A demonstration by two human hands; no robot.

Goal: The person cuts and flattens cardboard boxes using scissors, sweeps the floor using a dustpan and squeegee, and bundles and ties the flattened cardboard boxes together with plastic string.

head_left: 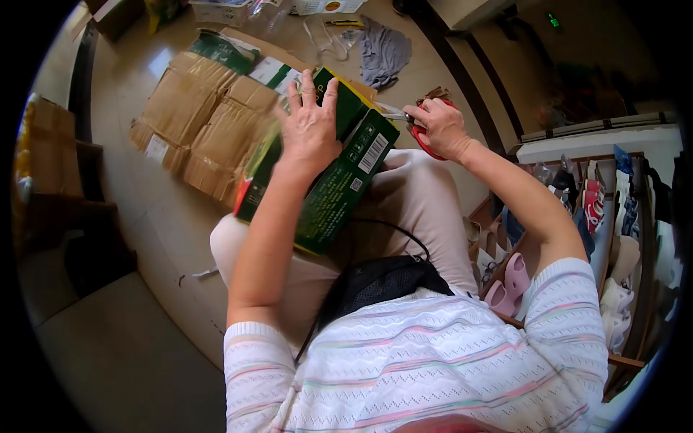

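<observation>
A green printed cardboard box rests across my knees, with a barcode and small print on the side toward me. My left hand lies on its upper face, fingers spread. In my right hand are red-handled scissors, their blades pointing left at the box's far right corner. Whether the blades are cutting into the cardboard I cannot tell. Beyond the box, a flattened brown cardboard box with tape and a white label lies on the floor.
A grey cloth lies on the tiled floor ahead. Plastic containers stand at the far edge. To my right is a shoe rack with pink clogs and other shoes. A brown carton stands at the left.
</observation>
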